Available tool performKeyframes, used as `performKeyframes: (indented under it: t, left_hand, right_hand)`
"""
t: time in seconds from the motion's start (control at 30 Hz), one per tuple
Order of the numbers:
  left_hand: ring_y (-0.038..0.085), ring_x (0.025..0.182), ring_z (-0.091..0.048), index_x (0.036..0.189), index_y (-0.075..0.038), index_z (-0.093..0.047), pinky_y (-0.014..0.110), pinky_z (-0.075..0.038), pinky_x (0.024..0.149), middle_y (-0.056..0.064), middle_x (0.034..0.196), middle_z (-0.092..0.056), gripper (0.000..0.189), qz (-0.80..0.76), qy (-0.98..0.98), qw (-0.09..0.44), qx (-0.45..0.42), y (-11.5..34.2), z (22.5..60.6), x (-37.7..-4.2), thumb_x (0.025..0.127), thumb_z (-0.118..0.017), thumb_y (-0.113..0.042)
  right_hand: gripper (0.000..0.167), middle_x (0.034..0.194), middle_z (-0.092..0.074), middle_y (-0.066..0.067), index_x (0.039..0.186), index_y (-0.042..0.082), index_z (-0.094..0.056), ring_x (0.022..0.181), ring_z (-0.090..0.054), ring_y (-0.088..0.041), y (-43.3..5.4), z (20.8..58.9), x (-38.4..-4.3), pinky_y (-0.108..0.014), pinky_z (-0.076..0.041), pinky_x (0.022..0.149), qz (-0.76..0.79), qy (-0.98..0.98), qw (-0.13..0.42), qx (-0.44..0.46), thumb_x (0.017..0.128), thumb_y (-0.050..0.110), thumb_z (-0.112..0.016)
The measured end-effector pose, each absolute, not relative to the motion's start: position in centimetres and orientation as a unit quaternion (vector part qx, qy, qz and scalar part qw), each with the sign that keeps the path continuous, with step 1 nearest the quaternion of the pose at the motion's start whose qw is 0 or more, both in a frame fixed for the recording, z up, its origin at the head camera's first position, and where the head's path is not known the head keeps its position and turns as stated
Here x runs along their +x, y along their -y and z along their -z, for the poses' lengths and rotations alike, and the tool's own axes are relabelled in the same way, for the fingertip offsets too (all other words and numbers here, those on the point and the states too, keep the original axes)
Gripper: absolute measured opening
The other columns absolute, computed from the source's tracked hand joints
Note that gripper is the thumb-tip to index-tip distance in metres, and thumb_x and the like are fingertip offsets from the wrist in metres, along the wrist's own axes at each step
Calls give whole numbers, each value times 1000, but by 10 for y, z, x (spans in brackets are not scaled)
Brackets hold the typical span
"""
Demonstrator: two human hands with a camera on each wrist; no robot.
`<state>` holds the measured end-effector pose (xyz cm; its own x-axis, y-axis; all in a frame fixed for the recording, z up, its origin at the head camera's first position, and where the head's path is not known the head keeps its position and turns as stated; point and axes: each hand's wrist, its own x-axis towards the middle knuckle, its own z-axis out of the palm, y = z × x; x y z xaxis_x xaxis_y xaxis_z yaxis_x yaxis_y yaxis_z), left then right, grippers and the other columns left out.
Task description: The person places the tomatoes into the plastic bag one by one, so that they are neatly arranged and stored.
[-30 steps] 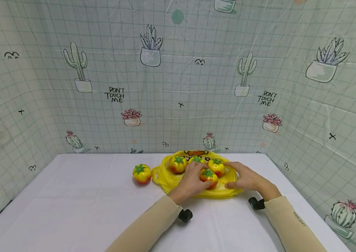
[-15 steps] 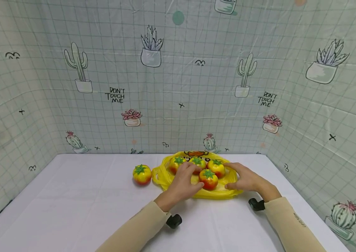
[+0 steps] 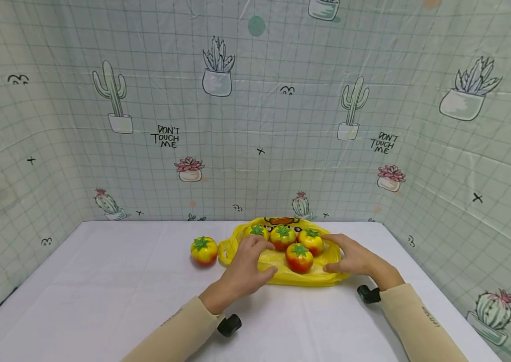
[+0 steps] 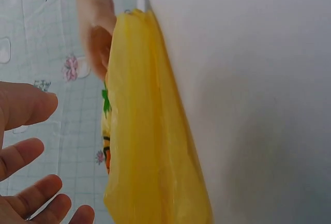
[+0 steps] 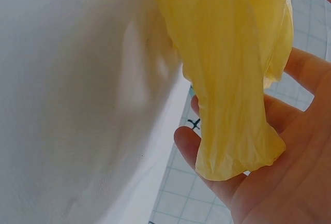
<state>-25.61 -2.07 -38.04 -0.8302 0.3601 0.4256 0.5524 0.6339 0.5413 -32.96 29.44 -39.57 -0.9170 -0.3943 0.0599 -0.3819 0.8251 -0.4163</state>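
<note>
A yellow plastic bag [image 3: 273,260] lies spread on the table with several yellow-and-red tomatoes on it, their leaves green. The nearest tomato [image 3: 299,258] sits at the front middle of the bag. My left hand [image 3: 243,266] is above the bag's left front part, thumb and fingers apart, with nothing held. In the left wrist view its spread fingers [image 4: 39,193] stand clear of the bag's side. My right hand [image 3: 352,256] stays at the bag's right edge, fingers curled round it. The right wrist view shows the bag's gathered plastic [image 5: 227,131] against that hand's palm and fingers.
One more tomato [image 3: 204,250] stands on the white table [image 3: 137,281], left of the bag. Behind the table and along both sides hangs a grid-patterned cloth [image 3: 255,120] printed with cacti. Black wrist-camera mounts [image 3: 229,325] project below both wrists.
My left hand has moved away from the nearest tomato, leftward and toward me, uncovering it and the back middle one. The tomato has stayed in place. My right hand has not visibly moved.
</note>
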Motion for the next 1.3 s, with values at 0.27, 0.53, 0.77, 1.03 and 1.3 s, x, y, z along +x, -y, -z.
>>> performKeyframes:
  t: [0.27, 0.53, 0.77, 1.03, 1.3]
  left_hand:
    - [21, 108, -46, 110, -12, -61, 39, -44, 93, 3, 113, -50, 36, 335, 883, 188, -268, 46, 375, -256, 79, -77, -19]
    - [24, 113, -46, 111, -12, -60, 40, -45, 97, 5, 117, -50, 38, 334, 881, 214, -258, 76, 367, -263, 78, -79, -16]
    - [28, 115, -45, 112, -10, -60, 48, -42, 99, 8, 119, -50, 39, 331, 886, 233, -228, 108, 365, -274, 78, -78, -16]
    - [33, 119, -43, 116, -10, -59, 54, -39, 100, 12, 125, -48, 42, 339, 896, 204, -200, 138, 372, -285, 79, -77, -20]
    - [35, 120, -43, 118, -7, -59, 55, -35, 103, 14, 125, -50, 45, 340, 905, 174, -188, 155, 384, -295, 80, -76, -23]
  right_hand:
    - [82, 145, -39, -18, 142, 13, -43, 133, -34, -41, -294, 396, -329, -64, -26, 104, 217, -956, 17, -199, 74, 44, -76]
    - [82, 145, -39, -19, 142, 12, -43, 132, -34, -41, -292, 393, -329, -64, -26, 105, 217, -954, 16, -205, 74, 43, -76]
    - [82, 145, -39, -18, 142, 13, -44, 132, -34, -41, -292, 393, -329, -64, -26, 104, 215, -954, 15, -206, 73, 45, -76]
    - [83, 145, -39, -18, 142, 14, -43, 133, -33, -41, -294, 395, -328, -64, -25, 105, 216, -956, 20, -197, 73, 44, -76]
    - [83, 146, -38, -16, 142, 15, -43, 133, -34, -40, -295, 395, -329, -64, -26, 104, 214, -958, 21, -192, 72, 45, -76]
